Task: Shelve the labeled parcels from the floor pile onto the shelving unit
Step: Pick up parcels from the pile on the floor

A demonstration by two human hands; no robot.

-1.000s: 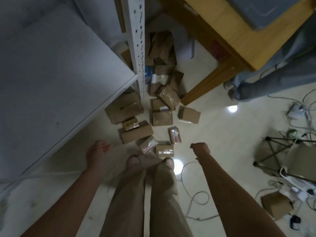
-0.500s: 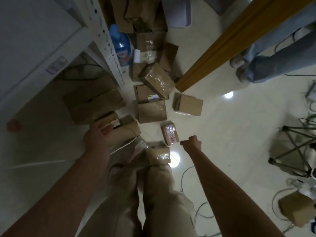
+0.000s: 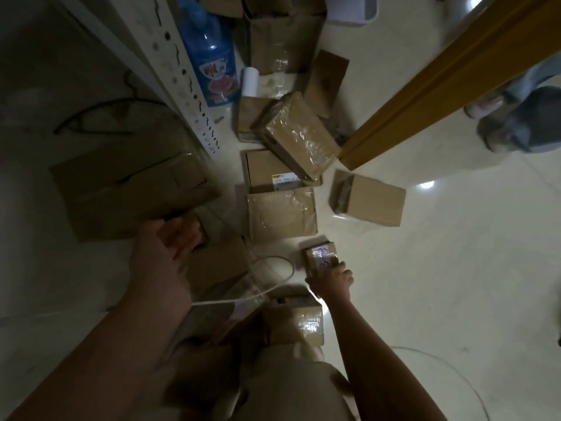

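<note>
Several brown cardboard parcels lie on the pale floor beside the white perforated shelf post (image 3: 182, 77). My right hand (image 3: 331, 281) grips the near end of a small taped parcel (image 3: 321, 253) with blue marks on its label. My left hand (image 3: 170, 247) reaches with spread fingers over a small parcel (image 3: 197, 226), mostly hidden under it, in front of a large box (image 3: 130, 189). Whether the fingers touch it I cannot tell. A taped parcel (image 3: 280, 212), an open labelled box (image 3: 267, 171) and another parcel (image 3: 306, 322) by my knees lie close.
A blue bottle (image 3: 209, 59) and a white roll (image 3: 250, 82) stand by the post. A wooden table leg (image 3: 440, 83) slants at the right, with another person's feet (image 3: 516, 123) beyond. A lone box (image 3: 370, 199) and a white cord (image 3: 267, 278) lie on the floor.
I have bent lower toward the pile. My right hand went from a loose fist in the air down onto the small marked parcel. My left hand moved forward over the small parcel.
</note>
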